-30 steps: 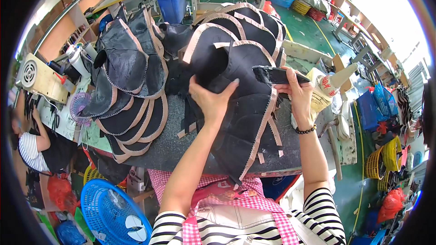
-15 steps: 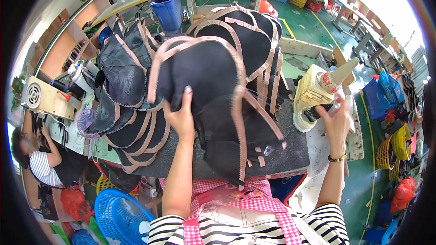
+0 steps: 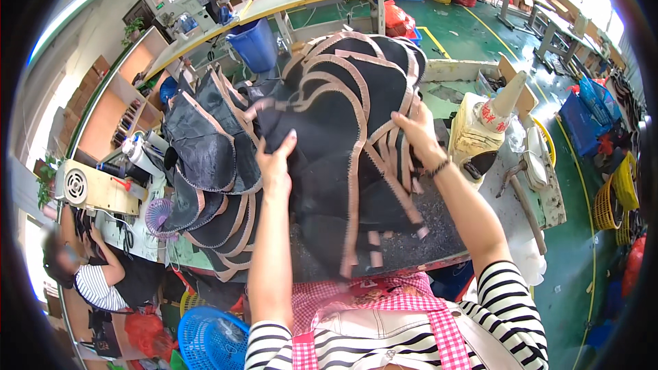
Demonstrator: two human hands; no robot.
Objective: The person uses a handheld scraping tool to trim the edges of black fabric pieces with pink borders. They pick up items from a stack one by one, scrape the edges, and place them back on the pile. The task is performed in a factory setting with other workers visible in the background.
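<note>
My left hand grips a limp black piece with pink notched edging, shaped like a boot upper. Its thumb lies on the front and its fingers go behind. The lower part of the piece hangs blurred over the dark work board. At the right, my right hand is closed on the edge of a similar black piece on the far pile, its fingers partly hidden. To the left lies another overlapping pile of black pieces. A stained, cream-coloured plastic container with a cone on top stands beside my right hand.
A hammer lies on the bench's right end. At the left are a cream machine housing and a purple round guard. Another person works there. A blue basket stands below, and a blue bin beyond the bench.
My right hand has moved left from beside the cream container to the far pile. The piece in my left hand has shifted and turned slightly, and the whole view has tilted.
</note>
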